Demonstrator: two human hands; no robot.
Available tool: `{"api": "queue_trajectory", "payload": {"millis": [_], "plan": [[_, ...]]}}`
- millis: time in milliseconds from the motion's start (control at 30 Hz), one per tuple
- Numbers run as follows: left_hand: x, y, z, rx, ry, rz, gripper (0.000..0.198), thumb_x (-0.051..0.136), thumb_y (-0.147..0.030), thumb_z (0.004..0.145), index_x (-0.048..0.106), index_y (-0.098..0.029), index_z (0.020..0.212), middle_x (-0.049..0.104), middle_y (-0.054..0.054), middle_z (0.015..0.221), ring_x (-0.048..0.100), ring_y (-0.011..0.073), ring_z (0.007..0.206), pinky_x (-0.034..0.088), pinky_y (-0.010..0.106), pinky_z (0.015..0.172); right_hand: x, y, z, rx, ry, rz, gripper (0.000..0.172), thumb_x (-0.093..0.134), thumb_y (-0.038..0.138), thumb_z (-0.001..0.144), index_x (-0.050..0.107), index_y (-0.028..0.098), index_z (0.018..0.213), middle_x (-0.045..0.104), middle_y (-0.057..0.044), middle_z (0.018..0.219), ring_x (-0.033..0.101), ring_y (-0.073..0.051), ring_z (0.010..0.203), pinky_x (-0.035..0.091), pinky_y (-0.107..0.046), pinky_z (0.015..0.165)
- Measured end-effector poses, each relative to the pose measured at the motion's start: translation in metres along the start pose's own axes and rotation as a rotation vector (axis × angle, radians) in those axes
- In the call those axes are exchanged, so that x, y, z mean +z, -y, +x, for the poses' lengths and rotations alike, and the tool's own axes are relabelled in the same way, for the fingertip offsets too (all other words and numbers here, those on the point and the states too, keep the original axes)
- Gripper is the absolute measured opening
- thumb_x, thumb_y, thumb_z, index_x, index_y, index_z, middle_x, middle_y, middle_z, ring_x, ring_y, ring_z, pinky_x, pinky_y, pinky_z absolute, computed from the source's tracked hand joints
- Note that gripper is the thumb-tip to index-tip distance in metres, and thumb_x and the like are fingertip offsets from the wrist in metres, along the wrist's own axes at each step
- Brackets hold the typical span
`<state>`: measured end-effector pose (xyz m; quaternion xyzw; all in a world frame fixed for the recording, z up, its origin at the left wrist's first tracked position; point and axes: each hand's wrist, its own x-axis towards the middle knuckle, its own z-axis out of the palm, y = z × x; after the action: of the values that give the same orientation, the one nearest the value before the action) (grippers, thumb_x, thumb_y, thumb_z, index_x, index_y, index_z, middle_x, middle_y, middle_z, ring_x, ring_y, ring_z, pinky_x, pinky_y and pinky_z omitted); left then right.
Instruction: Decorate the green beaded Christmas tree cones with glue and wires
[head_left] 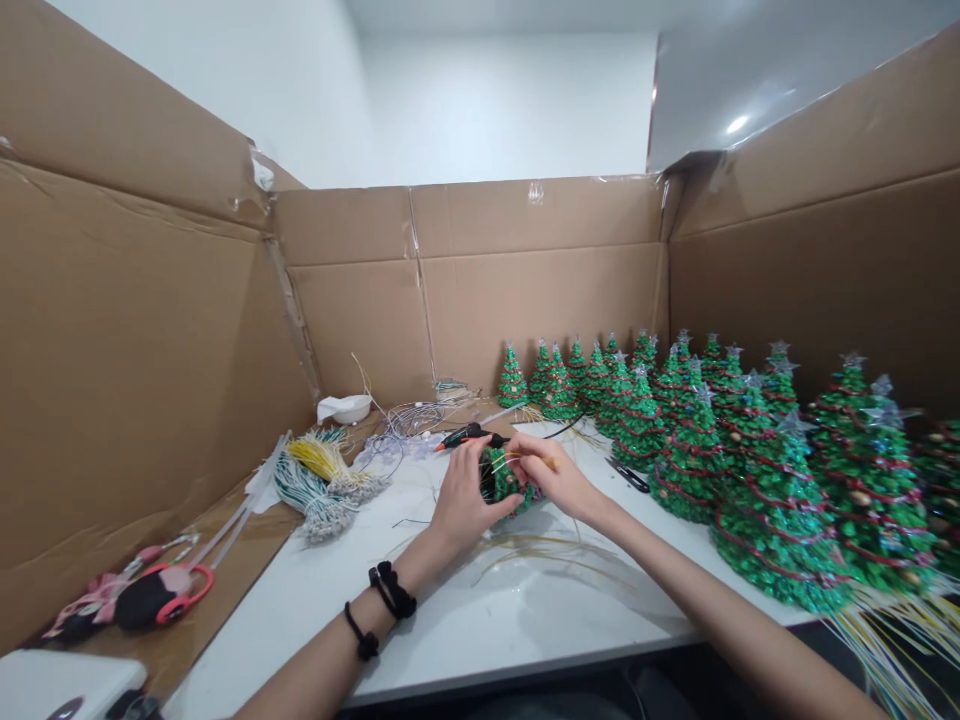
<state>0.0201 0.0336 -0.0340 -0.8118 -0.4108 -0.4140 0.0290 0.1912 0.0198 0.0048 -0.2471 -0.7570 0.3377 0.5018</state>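
Mostly green tree (pixel 498 480) — bristly, speckled (part-hidden)

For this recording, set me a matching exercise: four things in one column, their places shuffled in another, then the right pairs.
Things
1. Bundles of thin strands
2. Orange-tipped black tool
3. Separate green tree
4. Black snips

Places
A. Right of the hands, beside the standing trees
B. Between the left hand and the right hand
C. Left of the hands, near the left cardboard wall
D. Just beyond the hands, at the middle of the work surface

Pairs
1-C
2-D
3-B
4-A
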Motion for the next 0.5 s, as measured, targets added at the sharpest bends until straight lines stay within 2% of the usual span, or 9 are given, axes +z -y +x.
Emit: {"api": "queue_trajectory", "payload": {"millis": [67, 133, 300, 400, 500], "plan": [[0.004, 0.003, 0.002, 0.071, 0.082, 0.036, 0.077, 0.068, -0.044, 0.066, 0.034, -0.02, 0.13, 0.041, 0.013, 0.133, 0.036, 0.0291, 0.124, 0.03, 0.044, 0.101, -0.002, 0.001, -0.003, -0.022, 0.026, -0.029, 0.012, 0.038, 0.014, 0.068, 0.048, 0.019, 0.07, 0.046, 0.004, 0.059, 0.042, -0.011, 0.054, 0.033, -0.022, 0.052], [0.009, 0.004, 0.002, 0.095, 0.128, 0.072, 0.073, 0.067, -0.043, 0.067, 0.036, -0.02, 0.129, 0.041, 0.012, 0.133, 0.035, 0.0295, 0.125, 0.029, 0.045, 0.102, -0.004, -0.001, -0.005, -0.015, 0.021, -0.015, 0.013, 0.037, 0.014, 0.069, 0.049, 0.019, 0.072, 0.046, 0.004, 0.06, 0.042, -0.01, 0.053, 0.033, -0.021, 0.051], [0.009, 0.001, 0.0, 0.09, 0.143, 0.14, 0.066, 0.066, -0.041, 0.068, 0.04, -0.022, 0.125, 0.046, 0.012, 0.129, 0.037, 0.0302, 0.123, 0.029, 0.046, 0.099, -0.002, -0.012, -0.003, 0.064, -0.012, 0.127, 0.012, 0.041, 0.017, 0.073, 0.046, 0.02, 0.084, 0.042, 0.007, 0.056, 0.037, -0.009, 0.047, 0.029, -0.019, 0.044], [0.005, -0.002, 0.0, 0.083, 0.157, 0.165, 0.063, 0.064, -0.042, 0.07, 0.039, -0.022, 0.125, 0.046, 0.012, 0.129, 0.037, 0.03, 0.123, 0.026, 0.047, 0.098, -0.003, -0.011, 0.001, 0.14, 0.036, 0.252, 0.022, 0.044, 0.018, 0.071, 0.041, 0.022, 0.092, 0.042, 0.009, 0.058, 0.036, -0.008, 0.045, 0.027, -0.018, 0.043], [0.004, -0.003, 0.001, 0.079, 0.167, 0.17, 0.063, 0.063, -0.043, 0.071, 0.039, -0.022, 0.125, 0.045, 0.012, 0.131, 0.037, 0.0296, 0.123, 0.025, 0.046, 0.098, -0.007, -0.006, 0.002, 0.156, 0.093, 0.268, 0.026, 0.043, 0.016, 0.069, 0.039, 0.022, 0.094, 0.046, 0.007, 0.066, 0.04, -0.008, 0.049, 0.03, -0.018, 0.045]]}}
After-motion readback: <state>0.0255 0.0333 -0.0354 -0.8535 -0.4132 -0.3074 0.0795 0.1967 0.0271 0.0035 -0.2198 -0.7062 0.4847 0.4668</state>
